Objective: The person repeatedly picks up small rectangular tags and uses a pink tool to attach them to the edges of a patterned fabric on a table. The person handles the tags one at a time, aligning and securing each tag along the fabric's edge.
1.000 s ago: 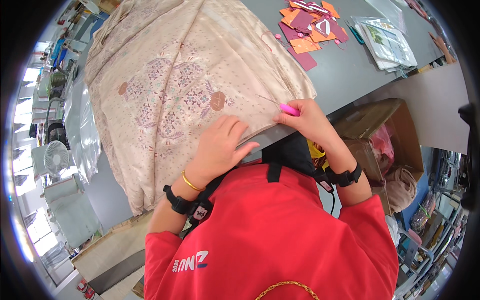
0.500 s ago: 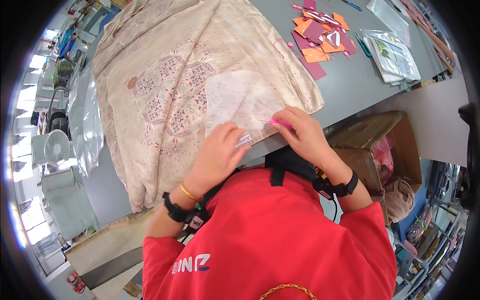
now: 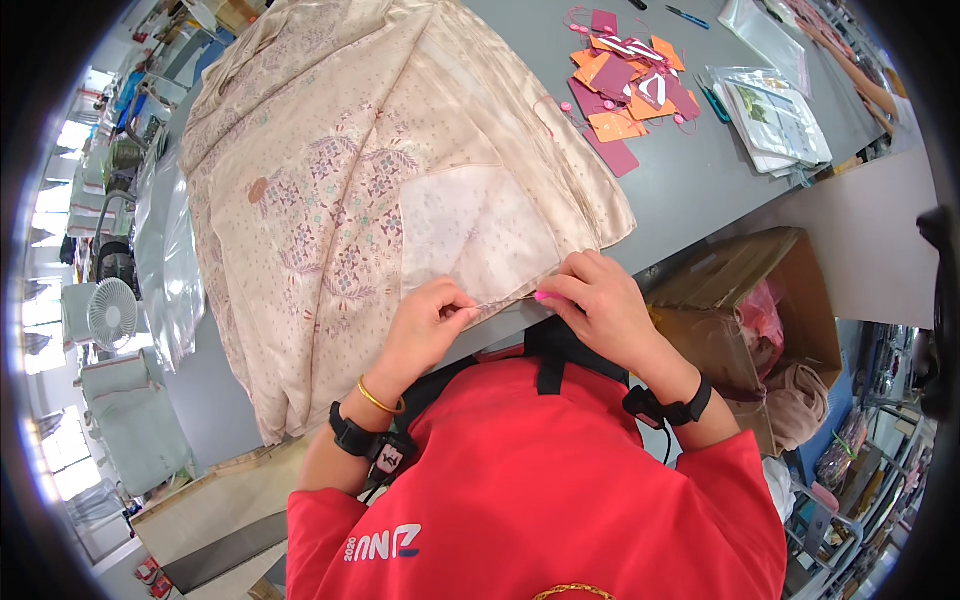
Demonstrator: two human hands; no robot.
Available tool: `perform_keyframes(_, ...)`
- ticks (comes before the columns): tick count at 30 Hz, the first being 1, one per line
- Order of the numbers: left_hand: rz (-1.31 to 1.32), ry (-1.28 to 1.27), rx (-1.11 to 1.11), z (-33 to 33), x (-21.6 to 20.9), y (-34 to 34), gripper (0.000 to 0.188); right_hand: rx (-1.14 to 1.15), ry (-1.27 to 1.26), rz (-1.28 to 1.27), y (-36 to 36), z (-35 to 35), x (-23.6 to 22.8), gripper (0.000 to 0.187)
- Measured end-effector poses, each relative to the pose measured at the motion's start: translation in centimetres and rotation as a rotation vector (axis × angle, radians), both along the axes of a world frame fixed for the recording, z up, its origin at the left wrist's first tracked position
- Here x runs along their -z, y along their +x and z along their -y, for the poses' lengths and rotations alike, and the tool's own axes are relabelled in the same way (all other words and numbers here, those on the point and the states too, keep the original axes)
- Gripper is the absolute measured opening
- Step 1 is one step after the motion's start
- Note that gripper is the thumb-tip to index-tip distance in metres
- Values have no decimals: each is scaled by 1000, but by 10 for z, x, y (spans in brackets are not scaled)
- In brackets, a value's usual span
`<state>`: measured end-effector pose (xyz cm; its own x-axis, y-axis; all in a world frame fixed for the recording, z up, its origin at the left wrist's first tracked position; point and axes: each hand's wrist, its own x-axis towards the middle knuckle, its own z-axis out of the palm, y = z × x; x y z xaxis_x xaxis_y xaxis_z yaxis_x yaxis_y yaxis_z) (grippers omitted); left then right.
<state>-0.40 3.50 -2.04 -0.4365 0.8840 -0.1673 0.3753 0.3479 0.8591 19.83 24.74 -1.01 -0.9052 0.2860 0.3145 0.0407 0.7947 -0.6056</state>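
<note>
Now that a corner of the cloth [image 3: 330, 190] is folded back, pale lining up, I see my left hand [image 3: 425, 325] pinching its near edge on the worktop [image 3: 690, 190] while my right hand [image 3: 600, 305] clamps a pink tool [image 3: 545, 296] there, so edge work has begun.

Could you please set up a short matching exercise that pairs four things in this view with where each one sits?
Things:
1. patterned cream fabric
2. orange and maroon tags
3. cardboard box
4. white fan

Places:
A. at the far left edge of the view
B. beside the table, to the person's right
C. spread over the grey table, its near edge pinched by the left hand and right hand
D. scattered on the table beyond the fabric, to the right

Pairs: 1-C, 2-D, 3-B, 4-A
</note>
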Motion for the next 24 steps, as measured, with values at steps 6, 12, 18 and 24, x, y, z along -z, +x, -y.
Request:
perform_keyframes(6, 107, -2, -26, -2, -2, -2, 8, -11, 36, -16, -2, 5, 3, 16)
perform_keyframes(12, 143, -81, -58, -5, -7, -3, 11, 6, 108, -43, -4, 3, 2, 18)
perform_keyframes(18, 149, -70, -44, -7, -10, -2, 12, 11, 138, -73, -1, 1, 0, 19)
perform_keyframes(24, 136, -55, -9, -8, -7, -2, 13, -60, 164, -55, -10, 12, 9, 18)
